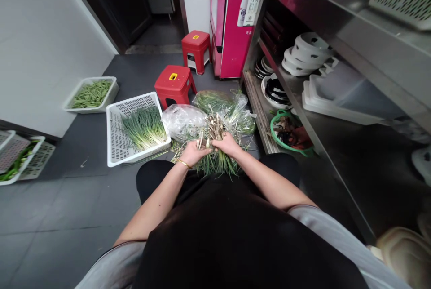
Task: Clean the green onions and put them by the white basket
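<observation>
Between my knees, a bundle of green onions (217,126) points its pale root ends away from me, with green leaves hanging toward my lap. My right hand (227,144) is closed around this bundle. Close beside it, touching or almost touching, my left hand (193,152) pinches a few pale stalk ends (201,140); their far ends are hard to make out. Just beyond my hands lie a clear plastic bag (183,120) and more bagged greens (218,100). To the left, a white basket (116,145) holds green onions (144,127) laid side by side.
Two red stools (175,84) stand ahead, before a pink fridge (237,51). Farther left are a basket of green beans (92,93) and another basket of greens (35,163). A metal shelf (323,145) with dishes and a green basket (274,134) runs close on my right.
</observation>
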The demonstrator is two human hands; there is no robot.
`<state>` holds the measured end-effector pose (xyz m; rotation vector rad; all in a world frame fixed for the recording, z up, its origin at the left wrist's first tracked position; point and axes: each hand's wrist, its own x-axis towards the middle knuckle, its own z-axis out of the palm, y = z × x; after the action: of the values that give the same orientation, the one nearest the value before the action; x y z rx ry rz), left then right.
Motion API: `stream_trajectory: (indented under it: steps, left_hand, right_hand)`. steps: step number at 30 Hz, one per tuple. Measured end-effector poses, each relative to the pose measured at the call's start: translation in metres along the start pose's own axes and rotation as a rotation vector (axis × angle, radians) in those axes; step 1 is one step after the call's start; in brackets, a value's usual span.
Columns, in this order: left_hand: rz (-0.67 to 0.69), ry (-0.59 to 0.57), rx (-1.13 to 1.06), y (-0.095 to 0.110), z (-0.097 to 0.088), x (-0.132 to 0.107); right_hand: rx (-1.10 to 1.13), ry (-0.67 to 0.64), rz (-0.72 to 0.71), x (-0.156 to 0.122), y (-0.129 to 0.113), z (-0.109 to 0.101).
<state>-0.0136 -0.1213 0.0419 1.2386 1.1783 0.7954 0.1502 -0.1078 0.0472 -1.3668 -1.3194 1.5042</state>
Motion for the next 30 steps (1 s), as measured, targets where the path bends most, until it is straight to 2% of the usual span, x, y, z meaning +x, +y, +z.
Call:
stream_trajectory:
  steps: [6, 13, 17, 22, 26, 28, 30]
  left_hand:
    - [-0.029, -0.11, 0.005, -0.006, -0.007, -0.002]
    - [-0.078, -0.184, 0.174, -0.01, -0.016, -0.005]
    - [-0.083, -0.23, 0.309, -0.022, -0.024, -0.001]
    - [-0.104, -0.201, 0.41, -0.04, -0.035, 0.009]
    - [-0.121, -0.167, 0.45, -0.053, -0.043, 0.013]
    - [-0.113, -0.131, 0.407, -0.056, -0.048, 0.013]
    - [-0.09, -0.087, 0.358, -0.055, -0.052, 0.014]
  right_hand:
    - [0.276, -0.04, 0.054, 0.0, -0.008, -0.008]
    - [0.625, -0.21, 0.141, -0.002, -0.023, -0.026]
    - [0.711, -0.229, 0.135, -0.001, -0.031, -0.037]
    - [0.712, -0.169, -0.01, -0.007, -0.053, -0.051]
    - [0.601, -0.064, -0.12, -0.017, -0.077, -0.076]
    - [0.507, 0.006, -0.127, -0.018, -0.081, -0.087]
    - [0.424, 0.145, -0.125, -0.015, -0.075, -0.092]
